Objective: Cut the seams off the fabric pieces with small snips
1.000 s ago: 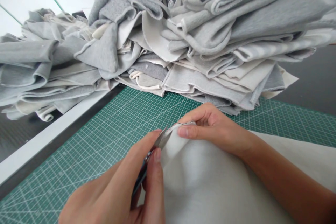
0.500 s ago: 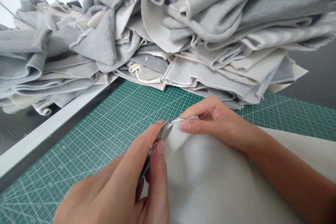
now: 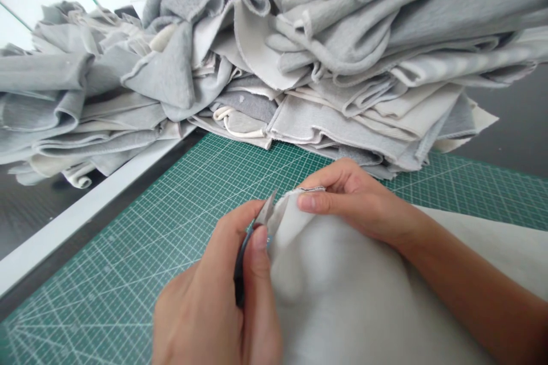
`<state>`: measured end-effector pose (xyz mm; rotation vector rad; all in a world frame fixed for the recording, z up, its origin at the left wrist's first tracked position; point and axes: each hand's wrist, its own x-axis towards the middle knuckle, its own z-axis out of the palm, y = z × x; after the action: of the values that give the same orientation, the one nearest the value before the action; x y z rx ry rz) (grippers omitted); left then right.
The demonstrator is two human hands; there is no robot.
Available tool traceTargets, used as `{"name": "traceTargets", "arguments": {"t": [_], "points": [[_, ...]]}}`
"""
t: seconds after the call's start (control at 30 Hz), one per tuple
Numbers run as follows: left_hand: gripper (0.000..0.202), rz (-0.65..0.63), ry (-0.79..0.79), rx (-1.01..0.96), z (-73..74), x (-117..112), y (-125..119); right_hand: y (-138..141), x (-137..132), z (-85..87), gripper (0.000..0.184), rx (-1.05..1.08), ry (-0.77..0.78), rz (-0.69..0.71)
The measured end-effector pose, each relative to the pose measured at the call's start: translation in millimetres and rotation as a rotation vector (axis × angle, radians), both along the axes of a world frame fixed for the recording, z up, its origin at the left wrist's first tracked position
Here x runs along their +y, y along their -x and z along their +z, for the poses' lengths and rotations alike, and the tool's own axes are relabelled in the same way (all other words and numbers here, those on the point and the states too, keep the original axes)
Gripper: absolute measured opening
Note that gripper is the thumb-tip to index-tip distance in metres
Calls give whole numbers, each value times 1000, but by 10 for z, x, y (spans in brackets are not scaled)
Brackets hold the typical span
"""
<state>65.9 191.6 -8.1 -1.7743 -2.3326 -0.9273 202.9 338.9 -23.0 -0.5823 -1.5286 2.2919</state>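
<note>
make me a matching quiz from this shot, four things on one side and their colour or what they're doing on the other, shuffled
1. left hand
2. right hand
3. cutting mat
4. fabric pile

a. green, printed with a grid
b. pinching the edge of the pale fabric
c. grey and cream, heaped at the mat's far edge
d. closed around a small cutting tool

Pairs: 1-d, 2-b, 3-a, 4-c
</note>
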Motion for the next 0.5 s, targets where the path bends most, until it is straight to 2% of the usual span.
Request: {"name": "traceTargets", "arguments": {"t": [0.23,0.37,0.5], "points": [[17,-24,-16,-63,-21,-8,-19,-29,15,-35,20,39,63,47],[15,-66,-60,-78,-34,13,-11,-19,18,-28,20,36,45,46],[16,-42,-78,-51,-24,46,-17,4,-4,3,18,11,5,66]]}}
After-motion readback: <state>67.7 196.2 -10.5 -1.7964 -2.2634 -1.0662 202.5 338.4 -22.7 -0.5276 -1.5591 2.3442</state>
